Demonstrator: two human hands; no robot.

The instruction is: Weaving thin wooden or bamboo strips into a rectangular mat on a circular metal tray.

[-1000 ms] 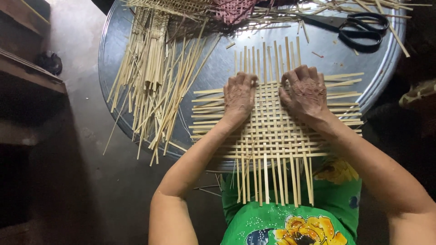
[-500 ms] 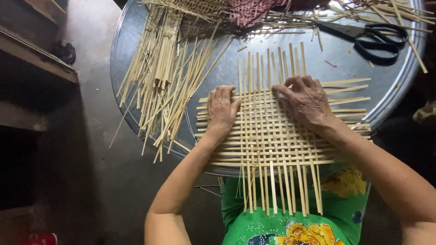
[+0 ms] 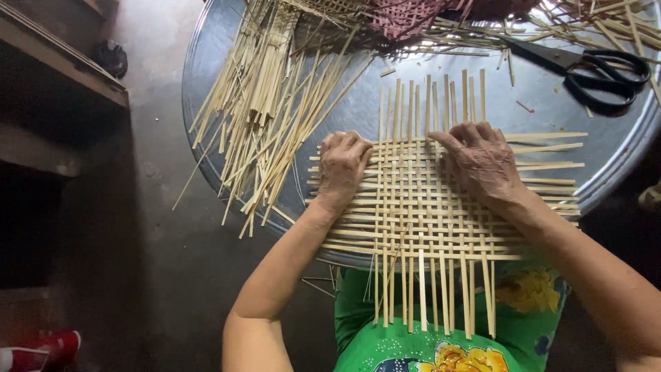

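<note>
A flat mat of woven bamboo strips point(image 3: 427, 220) lies on a round metal tray point(image 3: 358, 110), with loose strip ends sticking out on all sides. My left hand point(image 3: 341, 165) rests curled on the mat's left edge, fingertips on the top strips. My right hand point(image 3: 482, 162) presses flat on the upper right part of the weave, fingers spread toward the top strips. Neither hand lifts anything.
A pile of loose bamboo strips point(image 3: 275, 117) lies on the tray's left side and hangs over its rim. Black scissors point(image 3: 599, 69) sit at the tray's far right. A reddish woven piece point(image 3: 406, 17) lies at the back. A wooden shelf point(image 3: 62, 76) stands at left.
My left hand has slid a little left to the mat's edge and curled its fingers. The view has shifted, so the tray and mat appear further right and lower.
</note>
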